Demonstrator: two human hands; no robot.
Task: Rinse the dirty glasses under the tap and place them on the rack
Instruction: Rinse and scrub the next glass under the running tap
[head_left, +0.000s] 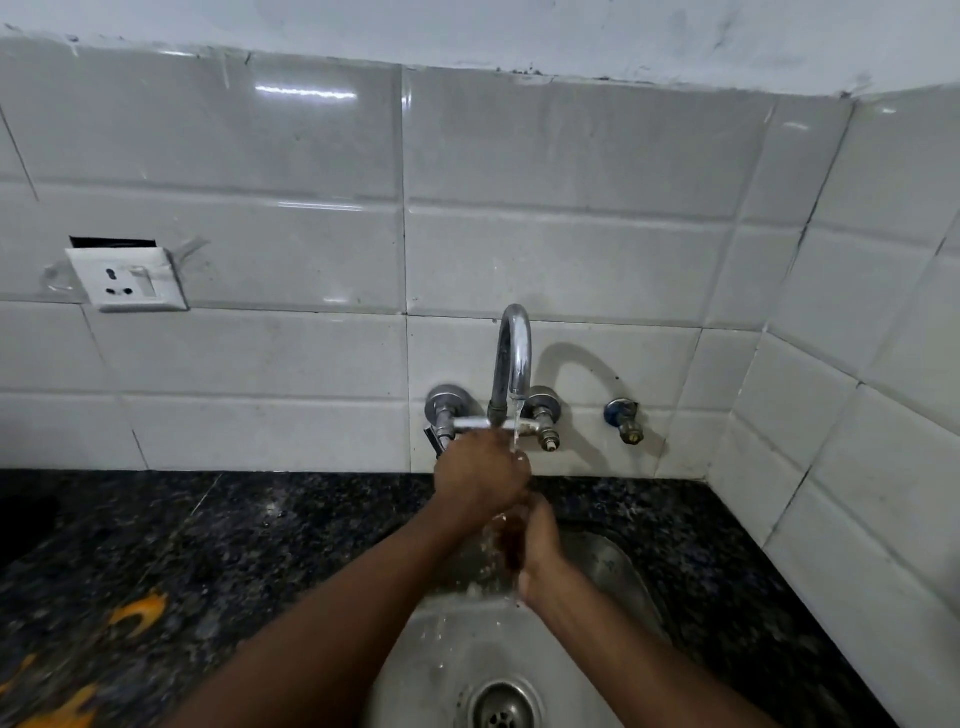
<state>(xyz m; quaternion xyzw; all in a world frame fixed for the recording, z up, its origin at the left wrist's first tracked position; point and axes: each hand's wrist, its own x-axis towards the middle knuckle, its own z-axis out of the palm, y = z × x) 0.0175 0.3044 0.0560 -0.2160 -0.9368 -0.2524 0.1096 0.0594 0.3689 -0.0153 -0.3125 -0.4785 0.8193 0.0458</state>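
Water runs from the chrome tap (511, 358) onto my two hands over the steel sink (613, 566). A clear glass (506, 545), tinted dark and hard to make out through the splashing water, sits between my hands. My right hand (543, 545) grips its right side from below. My left hand (478, 480) is closed over its upper end, right under the stream. Much of the glass is hidden by my fingers. No rack is in view.
The sink drain (501, 709) lies near the bottom edge. Dark speckled granite counter (234, 545) surrounds the sink. A blurred orange-patterned object (135, 616) lies at lower left. A wall socket (127, 279) and a spare valve (626, 418) are on the white tiles.
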